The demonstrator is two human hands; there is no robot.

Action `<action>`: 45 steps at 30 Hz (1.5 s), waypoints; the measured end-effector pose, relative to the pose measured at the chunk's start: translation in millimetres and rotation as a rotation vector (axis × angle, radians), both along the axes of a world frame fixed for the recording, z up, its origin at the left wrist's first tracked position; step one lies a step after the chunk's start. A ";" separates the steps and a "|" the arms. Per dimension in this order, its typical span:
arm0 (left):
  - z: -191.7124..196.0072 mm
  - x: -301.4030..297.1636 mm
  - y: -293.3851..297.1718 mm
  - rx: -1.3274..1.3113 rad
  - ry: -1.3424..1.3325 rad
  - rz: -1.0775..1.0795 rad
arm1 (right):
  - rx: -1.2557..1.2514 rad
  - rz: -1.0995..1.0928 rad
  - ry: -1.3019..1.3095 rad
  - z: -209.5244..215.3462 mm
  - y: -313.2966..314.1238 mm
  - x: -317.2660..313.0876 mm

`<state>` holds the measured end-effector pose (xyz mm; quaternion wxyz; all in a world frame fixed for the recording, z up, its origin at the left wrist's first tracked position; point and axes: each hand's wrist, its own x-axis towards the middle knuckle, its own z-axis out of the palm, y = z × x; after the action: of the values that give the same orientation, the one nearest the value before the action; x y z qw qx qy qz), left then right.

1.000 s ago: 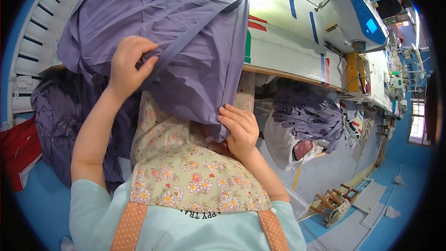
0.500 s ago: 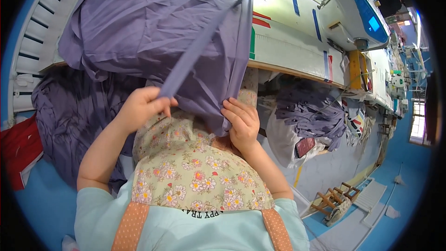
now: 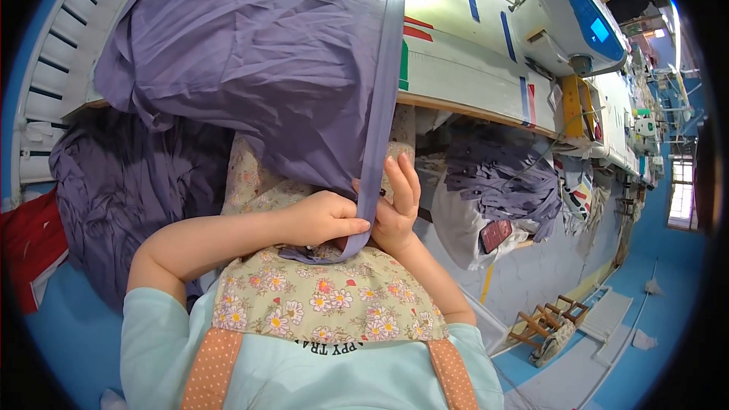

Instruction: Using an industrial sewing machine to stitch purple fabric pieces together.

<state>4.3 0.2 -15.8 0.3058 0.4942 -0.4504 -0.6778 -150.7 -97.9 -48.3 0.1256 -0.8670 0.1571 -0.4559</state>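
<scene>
Left hand: the left hand (image 3: pixel 323 219) was curled shut, its fingertips pinching the lower end of the purple strip (image 3: pixel 377 129) just above the lap.
Right hand: the right hand (image 3: pixel 395 209) stood just right of it, touching the strip from behind; its fingers were nearly straight and pointed up, and whether it gripped anything could not be told.
Strip: a long narrow band, running taut from the far table edge near the sewing machine (image 3: pixel 562 7) straight down to the two hands.
Fabric: the purple fabric (image 3: pixel 250 68) lay bunched on the left part of the table (image 3: pixel 463 68) and hung over its near edge onto the floral apron (image 3: pixel 319 304).
Edges: the strip's left edge lay along the draped cloth; the table's wooden front edge showed to the right of it.
Open room: bare tabletop lay right of the strip; under the table a bag of purple scraps (image 3: pixel 493 190) filled the right side, and more purple cloth was heaped at the left.
</scene>
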 end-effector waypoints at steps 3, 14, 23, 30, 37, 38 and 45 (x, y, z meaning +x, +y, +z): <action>12.7 0.5 -2.8 0.090 0.074 -0.021 | 0.015 0.135 0.054 9.7 -9.4 -3.5; 34.4 132.5 -31.7 -0.944 -1.219 0.583 | 0.310 0.183 0.059 15.2 -14.9 -3.8; 41.9 156.0 -28.7 -0.883 -1.294 0.530 | 0.966 0.054 -0.050 7.2 -14.9 -6.2; 60.1 164.0 -55.1 -0.793 -1.157 0.394 | 0.478 0.233 0.183 2.8 -42.5 -6.0; 38.9 209.2 -49.2 -0.454 -1.459 0.539 | 0.387 0.227 0.228 -12.6 -60.6 -2.9; 35.3 213.1 -50.5 -0.489 -1.451 0.539 | 0.367 0.229 0.232 -13.4 -64.0 -1.5; 30.8 237.6 -75.8 -0.569 -1.509 0.446 | 0.277 0.237 0.243 -2.2 -88.2 14.6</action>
<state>241.9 -75.6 15.0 0.1622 0.7969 -0.5796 0.0509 -136.1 -186.1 -50.5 0.2764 -0.9025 0.1290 -0.3041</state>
